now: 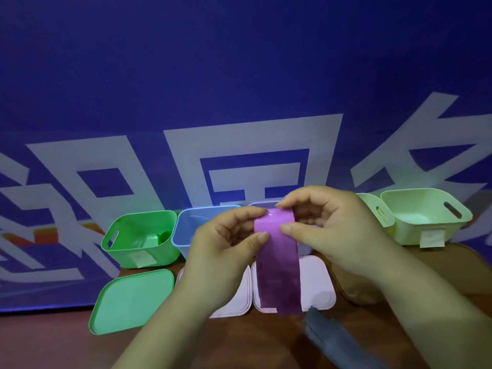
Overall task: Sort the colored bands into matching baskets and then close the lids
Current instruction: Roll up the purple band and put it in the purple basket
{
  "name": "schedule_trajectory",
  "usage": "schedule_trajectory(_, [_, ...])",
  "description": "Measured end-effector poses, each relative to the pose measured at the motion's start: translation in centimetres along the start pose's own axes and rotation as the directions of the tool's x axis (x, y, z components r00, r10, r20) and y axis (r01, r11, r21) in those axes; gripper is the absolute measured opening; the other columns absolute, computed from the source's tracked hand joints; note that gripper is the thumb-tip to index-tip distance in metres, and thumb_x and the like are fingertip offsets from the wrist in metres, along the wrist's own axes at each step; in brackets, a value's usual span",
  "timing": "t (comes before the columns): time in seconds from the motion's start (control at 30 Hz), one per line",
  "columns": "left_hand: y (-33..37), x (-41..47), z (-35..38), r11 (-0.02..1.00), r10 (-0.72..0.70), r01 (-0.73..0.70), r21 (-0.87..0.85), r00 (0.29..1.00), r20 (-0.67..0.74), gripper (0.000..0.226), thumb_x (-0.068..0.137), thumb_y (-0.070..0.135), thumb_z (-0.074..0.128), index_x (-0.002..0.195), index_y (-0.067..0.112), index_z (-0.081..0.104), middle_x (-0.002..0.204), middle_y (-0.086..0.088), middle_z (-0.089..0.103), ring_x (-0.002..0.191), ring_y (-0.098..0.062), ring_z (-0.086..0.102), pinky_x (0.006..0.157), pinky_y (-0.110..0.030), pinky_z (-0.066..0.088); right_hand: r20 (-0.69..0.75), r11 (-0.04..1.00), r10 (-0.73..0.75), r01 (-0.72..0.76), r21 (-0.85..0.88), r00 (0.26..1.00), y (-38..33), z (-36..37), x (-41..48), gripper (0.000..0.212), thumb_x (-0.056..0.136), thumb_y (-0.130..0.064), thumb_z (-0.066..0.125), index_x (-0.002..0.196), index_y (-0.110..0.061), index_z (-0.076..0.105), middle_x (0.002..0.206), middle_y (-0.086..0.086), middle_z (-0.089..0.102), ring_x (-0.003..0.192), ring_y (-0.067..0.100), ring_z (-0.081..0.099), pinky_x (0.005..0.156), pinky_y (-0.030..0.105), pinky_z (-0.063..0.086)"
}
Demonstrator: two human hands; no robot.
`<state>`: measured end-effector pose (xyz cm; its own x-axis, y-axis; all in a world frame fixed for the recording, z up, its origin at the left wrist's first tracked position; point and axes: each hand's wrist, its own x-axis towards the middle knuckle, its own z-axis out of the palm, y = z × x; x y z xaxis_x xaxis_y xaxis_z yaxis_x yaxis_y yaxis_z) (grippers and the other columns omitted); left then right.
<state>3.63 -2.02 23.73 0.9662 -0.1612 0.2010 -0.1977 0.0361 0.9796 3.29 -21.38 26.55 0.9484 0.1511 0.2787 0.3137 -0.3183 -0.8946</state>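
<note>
While both hands meet at the centre of the frame, the purple band hangs between them, its top end pinched and most of its length below the grip. The left hand takes the band's left edge between thumb and forefinger. The right hand pinches the top and right edge, so each grip is narrow and closed on the band. The band's long axis runs top to bottom, its free end pointing down over a pink lid on the worktop. Behind stand a green basket, a blue basket and, at right, a pale green basket. A green lid lies at lower left.
</note>
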Motion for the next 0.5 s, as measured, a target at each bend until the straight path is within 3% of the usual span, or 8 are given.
schedule_trajectory(0.13, [0.2, 0.1, -2.9, 0.999, -0.003, 0.004, -0.043, 0.999, 0.041, 0.032, 0.084, -0.011, 0.067, 0.104, 0.014, 0.071, 0.089, -0.005, 0.077, 0.079, -0.014, 0.071, 0.07, -0.024, 0.059, -0.011, 0.998, -0.004, 0.003, -0.064, 1.0, -1.1, 2.5, 0.1, 0.034, 0.077, -0.008, 0.082, 0.102, -0.028, 0.072, 0.097, -0.017, 0.073, 0.094, 0.005, 0.071, 0.084, 0.017, 0.055])
schedule_trajectory(0.33, [-0.1, -0.3, -6.9, 0.998, -0.004, 0.009, -0.056, 0.997, 0.079, 0.034, 0.083, -0.008, 0.069, 0.105, 0.018, 0.072, 0.096, -0.003, 0.078, 0.091, -0.017, 0.073, 0.08, -0.026, 0.058, -0.069, 0.955, -0.054, 0.032, -0.295, 0.996, -2.4, 6.4, 0.3, 0.031, 0.076, -0.02, 0.083, 0.103, -0.032, 0.073, 0.094, -0.022, 0.071, 0.09, 0.001, 0.068, 0.079, 0.013, 0.054])
schedule_trajectory(0.5, [-0.2, -0.5, -8.7, 0.991, -0.033, 0.044, -0.123, 0.995, 0.091, 0.034, 0.083, -0.009, 0.068, 0.105, 0.015, 0.071, 0.093, -0.006, 0.078, 0.088, -0.016, 0.073, 0.078, -0.024, 0.057, -0.061, 0.939, -0.071, 0.046, -0.342, 0.996, -3.1, 8.6, 0.1, 0.036, 0.072, -0.023, 0.087, 0.104, -0.032, 0.073, 0.094, -0.025, 0.069, 0.09, -0.004, 0.066, 0.078, 0.006, 0.048])
